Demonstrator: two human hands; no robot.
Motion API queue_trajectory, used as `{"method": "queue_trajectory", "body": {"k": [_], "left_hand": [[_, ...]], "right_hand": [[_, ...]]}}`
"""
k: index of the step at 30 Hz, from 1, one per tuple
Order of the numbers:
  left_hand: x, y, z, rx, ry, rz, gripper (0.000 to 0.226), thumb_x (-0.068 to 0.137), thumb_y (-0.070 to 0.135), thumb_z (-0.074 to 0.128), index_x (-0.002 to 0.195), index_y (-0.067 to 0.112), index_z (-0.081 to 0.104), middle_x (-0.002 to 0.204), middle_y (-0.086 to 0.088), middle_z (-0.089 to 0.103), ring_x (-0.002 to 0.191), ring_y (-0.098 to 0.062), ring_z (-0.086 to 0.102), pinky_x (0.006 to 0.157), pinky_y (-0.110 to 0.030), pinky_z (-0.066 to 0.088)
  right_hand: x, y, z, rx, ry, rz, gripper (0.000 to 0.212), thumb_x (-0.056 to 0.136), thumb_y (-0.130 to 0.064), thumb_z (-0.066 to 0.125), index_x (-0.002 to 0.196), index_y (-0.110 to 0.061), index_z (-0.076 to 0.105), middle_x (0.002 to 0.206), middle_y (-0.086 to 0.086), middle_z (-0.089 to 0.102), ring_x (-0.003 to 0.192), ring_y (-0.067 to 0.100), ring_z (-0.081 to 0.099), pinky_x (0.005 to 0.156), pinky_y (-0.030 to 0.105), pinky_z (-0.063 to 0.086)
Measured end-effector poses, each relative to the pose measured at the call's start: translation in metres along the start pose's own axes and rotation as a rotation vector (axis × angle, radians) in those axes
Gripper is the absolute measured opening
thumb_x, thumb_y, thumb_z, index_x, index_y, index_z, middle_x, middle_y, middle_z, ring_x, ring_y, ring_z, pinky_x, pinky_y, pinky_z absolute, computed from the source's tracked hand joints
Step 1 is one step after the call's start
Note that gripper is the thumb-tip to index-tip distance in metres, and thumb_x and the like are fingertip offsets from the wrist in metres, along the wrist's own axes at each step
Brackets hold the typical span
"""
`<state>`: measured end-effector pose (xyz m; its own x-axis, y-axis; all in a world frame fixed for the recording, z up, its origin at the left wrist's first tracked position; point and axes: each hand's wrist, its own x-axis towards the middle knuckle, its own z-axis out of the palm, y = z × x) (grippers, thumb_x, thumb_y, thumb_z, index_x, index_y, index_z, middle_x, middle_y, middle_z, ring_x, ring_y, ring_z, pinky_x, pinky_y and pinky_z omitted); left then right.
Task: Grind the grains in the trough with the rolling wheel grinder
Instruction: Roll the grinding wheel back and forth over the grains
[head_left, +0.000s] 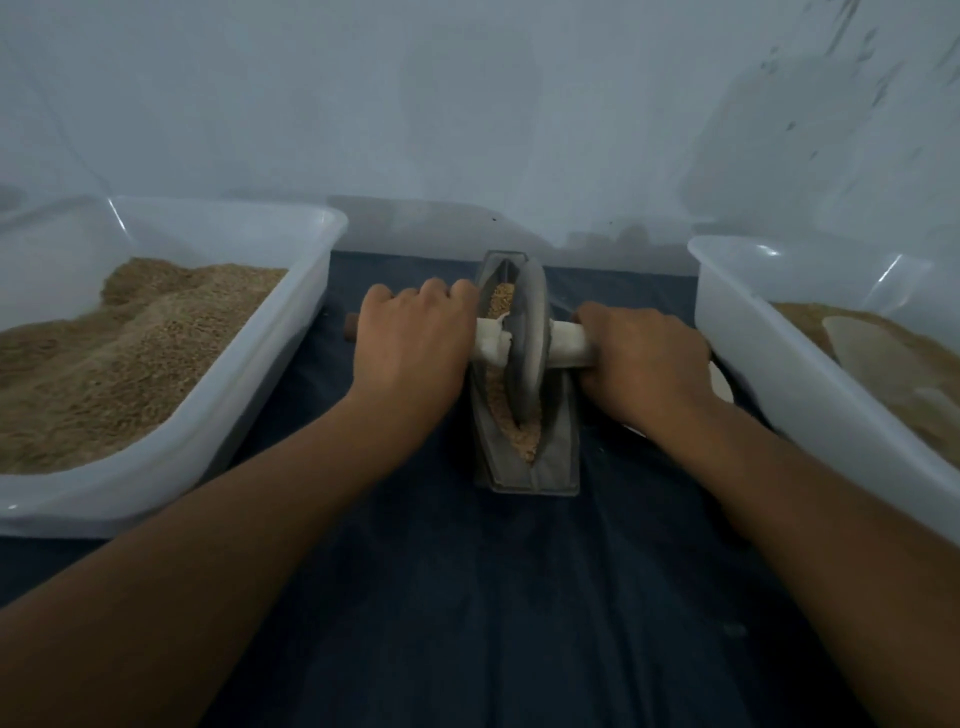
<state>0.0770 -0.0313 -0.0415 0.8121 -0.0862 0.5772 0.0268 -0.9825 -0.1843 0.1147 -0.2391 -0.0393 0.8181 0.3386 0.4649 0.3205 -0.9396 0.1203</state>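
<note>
A grey boat-shaped trough (558, 457) lies lengthwise on the dark blue cloth at centre. Tan grains (524, 439) fill its groove, coarser at the far end. A grey grinding wheel (530, 338) stands upright in the groove, on an axle handle (569, 338) wrapped in white. My left hand (413, 348) grips the handle's left side, whose brown tip sticks out beyond my fist. My right hand (641, 358) grips the right side. Both fists sit close against the wheel.
A translucent plastic tub (270, 364) heaped with tan grain stands at the left. A second tub (753, 343) at the right holds grain and a pale scoop-like piece (883, 358). A white plate edge (722, 387) shows behind my right hand. A pale wall rises behind.
</note>
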Motion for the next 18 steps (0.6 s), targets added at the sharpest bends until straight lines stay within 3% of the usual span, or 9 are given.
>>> {"method": "queue_trajectory", "body": {"k": [2, 5, 10, 14, 18], "left_hand": [[0.007, -0.002, 0.009, -0.016, 0.002, -0.005, 0.021, 0.087, 0.015, 0.059, 0.093, 0.021, 0.040, 0.088, -0.001, 0.057, 0.072, -0.023, 0.057, 0.067, -0.036, 0.027], [0.021, -0.005, 0.022, -0.037, 0.007, -0.006, 0.010, 0.091, 0.014, 0.052, 0.097, 0.018, 0.046, 0.093, -0.004, 0.061, 0.077, -0.028, 0.061, 0.068, -0.036, 0.027], [0.043, -0.006, 0.039, -0.010, 0.056, -0.001, 0.006, 0.093, 0.010, 0.048, 0.095, 0.016, 0.049, 0.090, -0.008, 0.061, 0.072, -0.030, 0.059, 0.068, -0.037, 0.026], [0.057, -0.009, 0.048, -0.010, 0.061, 0.018, 0.009, 0.090, 0.012, 0.055, 0.095, 0.014, 0.048, 0.086, -0.008, 0.058, 0.066, -0.028, 0.054, 0.066, -0.036, 0.026], [0.064, -0.009, 0.052, -0.011, 0.087, 0.013, 0.007, 0.092, 0.009, 0.050, 0.095, 0.014, 0.048, 0.085, -0.007, 0.057, 0.061, -0.023, 0.038, 0.066, -0.037, 0.027]], "right_hand": [[0.012, 0.001, 0.006, 0.010, -0.022, -0.007, 0.025, 0.083, -0.035, 0.066, 0.105, -0.025, 0.057, 0.082, 0.000, 0.062, 0.065, 0.024, 0.050, 0.054, 0.029, 0.034], [0.028, 0.002, 0.012, 0.011, -0.016, -0.030, 0.036, 0.082, -0.033, 0.067, 0.116, -0.028, 0.059, 0.089, 0.001, 0.066, 0.070, 0.023, 0.054, 0.053, 0.029, 0.028], [0.057, 0.008, 0.023, 0.047, -0.079, -0.010, 0.068, 0.081, -0.032, 0.068, 0.144, -0.034, 0.043, 0.117, 0.005, 0.067, 0.104, 0.031, 0.064, 0.066, 0.033, 0.035], [0.076, 0.014, 0.028, 0.097, -0.159, 0.000, 0.072, 0.080, -0.035, 0.070, 0.145, -0.039, 0.039, 0.121, 0.004, 0.065, 0.106, 0.031, 0.063, 0.067, 0.033, 0.039], [0.083, 0.014, 0.030, 0.106, -0.208, 0.025, 0.073, 0.079, -0.038, 0.072, 0.144, -0.040, 0.038, 0.116, 0.005, 0.066, 0.103, 0.031, 0.063, 0.066, 0.033, 0.039]]}}
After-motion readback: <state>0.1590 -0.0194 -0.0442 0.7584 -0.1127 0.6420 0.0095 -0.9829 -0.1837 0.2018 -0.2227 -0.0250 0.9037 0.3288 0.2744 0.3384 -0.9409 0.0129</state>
